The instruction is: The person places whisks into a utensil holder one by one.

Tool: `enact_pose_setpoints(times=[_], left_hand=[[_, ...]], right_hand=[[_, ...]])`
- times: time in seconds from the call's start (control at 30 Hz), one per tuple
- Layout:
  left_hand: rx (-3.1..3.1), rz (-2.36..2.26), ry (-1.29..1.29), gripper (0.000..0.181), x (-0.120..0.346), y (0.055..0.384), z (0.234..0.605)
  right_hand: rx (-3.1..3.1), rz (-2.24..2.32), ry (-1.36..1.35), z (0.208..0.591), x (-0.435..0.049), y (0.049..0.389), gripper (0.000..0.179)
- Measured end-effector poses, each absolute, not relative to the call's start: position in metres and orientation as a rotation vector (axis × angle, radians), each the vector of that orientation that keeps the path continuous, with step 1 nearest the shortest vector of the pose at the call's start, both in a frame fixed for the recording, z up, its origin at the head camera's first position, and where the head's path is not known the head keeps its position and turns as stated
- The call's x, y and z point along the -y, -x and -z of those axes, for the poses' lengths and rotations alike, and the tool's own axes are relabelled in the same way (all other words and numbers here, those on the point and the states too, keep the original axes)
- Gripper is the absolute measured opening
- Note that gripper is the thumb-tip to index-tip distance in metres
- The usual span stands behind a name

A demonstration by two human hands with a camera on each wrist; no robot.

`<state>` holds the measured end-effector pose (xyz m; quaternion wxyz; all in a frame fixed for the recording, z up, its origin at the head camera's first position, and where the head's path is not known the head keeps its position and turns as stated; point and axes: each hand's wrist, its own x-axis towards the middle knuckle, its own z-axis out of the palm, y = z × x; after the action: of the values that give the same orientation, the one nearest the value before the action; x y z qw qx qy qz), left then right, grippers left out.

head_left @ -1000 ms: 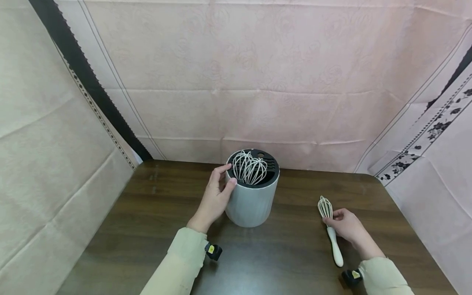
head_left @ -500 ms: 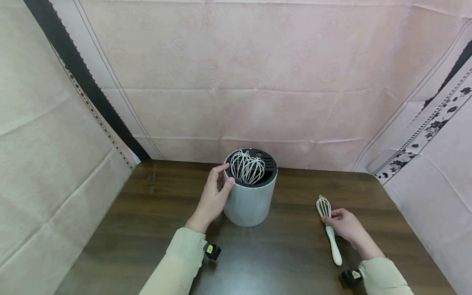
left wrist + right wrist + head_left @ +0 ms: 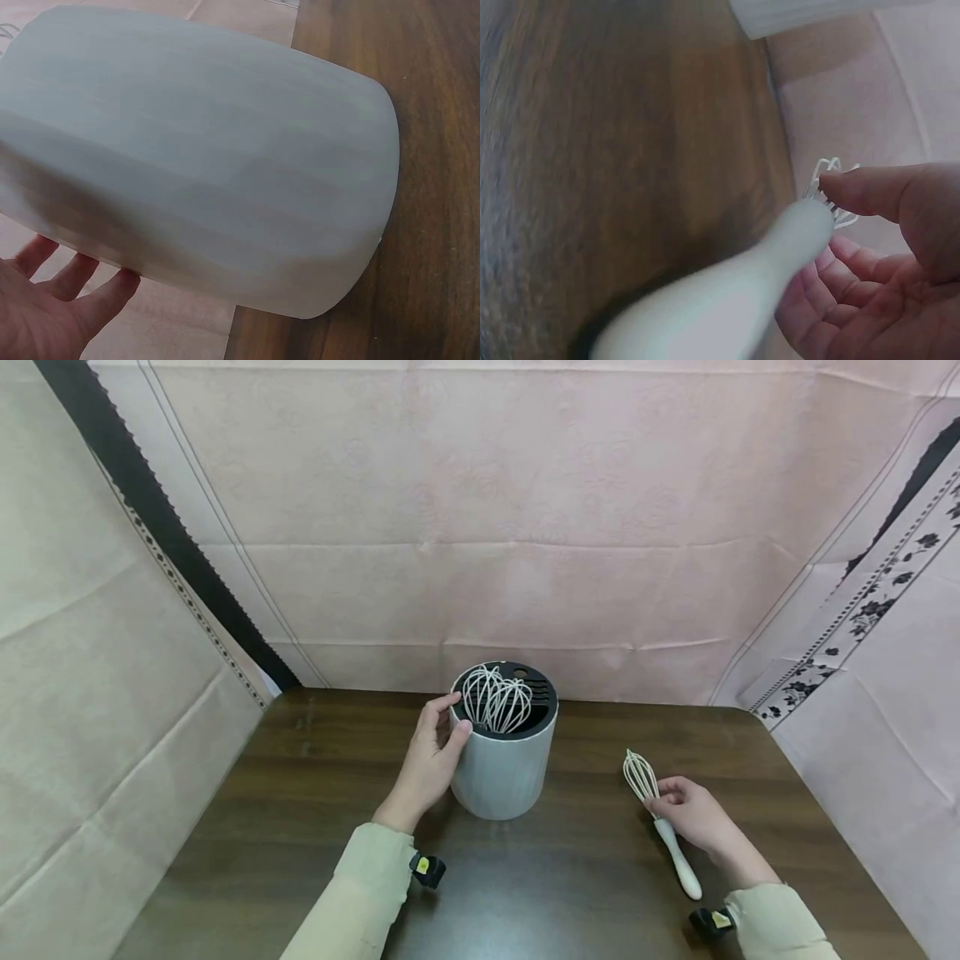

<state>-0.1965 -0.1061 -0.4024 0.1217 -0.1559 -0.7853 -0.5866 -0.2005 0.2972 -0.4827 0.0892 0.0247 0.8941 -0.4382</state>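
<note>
A light grey utensil holder [image 3: 501, 777] with a black slotted top [image 3: 534, 687] stands at the back middle of the table. White whisk wires [image 3: 497, 700] stick up out of its opening. My left hand [image 3: 426, 758] holds the holder by its left side, index finger and thumb at the rim. In the left wrist view, several fingertips touch the grey wall. To the right, my right hand [image 3: 693, 814] pinches a small white whisk [image 3: 678, 858] where the wires meet the handle. The whisk's wire end points to the back left, its handle toward the front, close over the table.
The brown wooden table [image 3: 525, 893] ends at a pale pink cloth [image 3: 480, 527] hung behind it. More pale cloth hangs at the left and right sides. Dark camera modules [image 3: 429, 870] sit at both wrists.
My right hand has turned the small whisk so its wire end swings left, and has shifted slightly left. My left hand stays on the utensil holder; the head view has shifted a little.
</note>
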Motion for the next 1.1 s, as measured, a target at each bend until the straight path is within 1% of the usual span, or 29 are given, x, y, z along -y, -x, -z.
enact_pose_setpoints(times=[0.3,0.53,0.73,0.97,1.1], left_hand=[[2.306,1.703,0.44,0.046,0.108,0.196,0.402],[2.308,1.712,0.44,0.046,0.108,0.195,0.402],[2.303,1.719,0.447,0.046,0.108,0.196,0.403],[2.275,1.692,0.477,0.044,0.107,0.197,0.404],[2.282,1.689,0.48,0.045,0.107,0.196,0.404]], right_hand=[[-2.572,1.684,0.078,0.458,-0.278,0.196,0.053],[-2.607,1.849,0.221,0.438,-0.262,0.19,0.049],[-2.672,1.947,0.224,0.418,-0.25,0.184,0.047],[-2.43,2.344,0.25,0.398,-0.237,0.178,0.039],[-2.301,2.523,0.247,0.39,-0.229,0.177,0.038]])
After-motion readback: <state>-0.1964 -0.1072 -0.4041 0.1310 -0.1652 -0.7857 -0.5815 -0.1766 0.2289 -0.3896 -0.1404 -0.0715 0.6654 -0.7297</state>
